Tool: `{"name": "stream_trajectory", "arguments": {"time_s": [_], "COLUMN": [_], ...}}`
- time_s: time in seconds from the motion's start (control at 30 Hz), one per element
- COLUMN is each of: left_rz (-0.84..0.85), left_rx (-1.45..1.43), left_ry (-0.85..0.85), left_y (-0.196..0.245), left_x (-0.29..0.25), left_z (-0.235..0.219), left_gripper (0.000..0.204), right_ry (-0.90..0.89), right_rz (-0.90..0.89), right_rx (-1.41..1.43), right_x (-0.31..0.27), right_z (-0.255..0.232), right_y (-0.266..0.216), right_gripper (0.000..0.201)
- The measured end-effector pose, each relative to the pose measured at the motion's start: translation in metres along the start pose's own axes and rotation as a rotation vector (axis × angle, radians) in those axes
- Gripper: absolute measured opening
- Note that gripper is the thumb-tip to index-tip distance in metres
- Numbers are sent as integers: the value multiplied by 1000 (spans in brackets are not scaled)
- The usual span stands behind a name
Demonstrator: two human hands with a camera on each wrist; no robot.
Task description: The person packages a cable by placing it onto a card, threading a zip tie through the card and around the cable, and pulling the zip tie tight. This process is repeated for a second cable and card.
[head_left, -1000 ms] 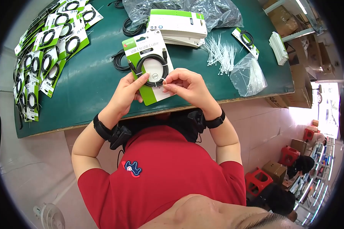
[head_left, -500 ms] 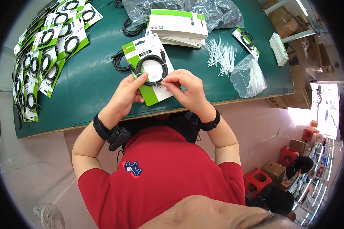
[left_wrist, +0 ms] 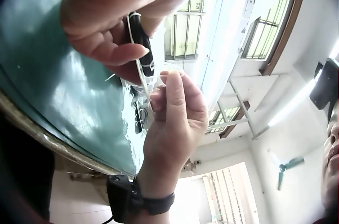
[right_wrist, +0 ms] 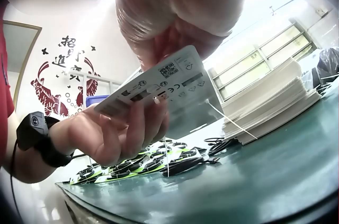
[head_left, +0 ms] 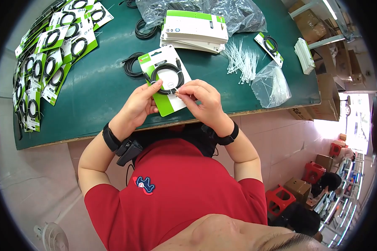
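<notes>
A green and white card (head_left: 171, 104) with a coiled black cable (head_left: 182, 78) tied on its front is held above the table's front edge. My left hand (head_left: 139, 104) grips its left side, thumb on the front; in the right wrist view the left fingers lie under the printed back (right_wrist: 183, 75). My right hand (head_left: 203, 101) pinches a thin white tie (head_left: 175, 90) at the coil's lower edge with thumb and forefinger. In the left wrist view the right hand (left_wrist: 177, 112) is close beside the card's edge, and the left hand (left_wrist: 114, 17) holds the card.
Packed cable cards (head_left: 50, 67) pile up at the left. Behind the held card lie a card stack (head_left: 194, 26), loose cables (head_left: 132, 66) and plastic bags (head_left: 243, 14). White ties (head_left: 242, 62), a clear bag (head_left: 272, 87) and more cards (head_left: 304, 56) are on the right.
The card has tilted and its top has dropped towards me. My right hand has shifted slightly left and down, its fingertips still at the tie.
</notes>
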State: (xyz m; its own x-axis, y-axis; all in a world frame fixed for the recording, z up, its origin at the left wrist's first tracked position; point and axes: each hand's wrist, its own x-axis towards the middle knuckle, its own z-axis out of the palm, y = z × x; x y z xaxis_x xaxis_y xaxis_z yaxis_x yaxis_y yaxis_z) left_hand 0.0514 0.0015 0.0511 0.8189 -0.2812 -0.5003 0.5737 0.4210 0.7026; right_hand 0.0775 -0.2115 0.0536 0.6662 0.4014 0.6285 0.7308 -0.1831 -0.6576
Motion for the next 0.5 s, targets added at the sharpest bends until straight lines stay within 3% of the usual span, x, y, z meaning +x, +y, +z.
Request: {"name": "stream_trajectory", "arguments": {"time_s": [0.5], "left_rz": [-14], "left_rx": [-47], "left_ry": [-44], "left_y": [-7], "left_x": [0], "left_z": [-7], "left_gripper": [28], "right_ry": [-169], "right_rz": [-55], "right_rx": [-172], "right_x": [5], "right_z": [-11], "right_y": [-13], "right_gripper": [13]}}
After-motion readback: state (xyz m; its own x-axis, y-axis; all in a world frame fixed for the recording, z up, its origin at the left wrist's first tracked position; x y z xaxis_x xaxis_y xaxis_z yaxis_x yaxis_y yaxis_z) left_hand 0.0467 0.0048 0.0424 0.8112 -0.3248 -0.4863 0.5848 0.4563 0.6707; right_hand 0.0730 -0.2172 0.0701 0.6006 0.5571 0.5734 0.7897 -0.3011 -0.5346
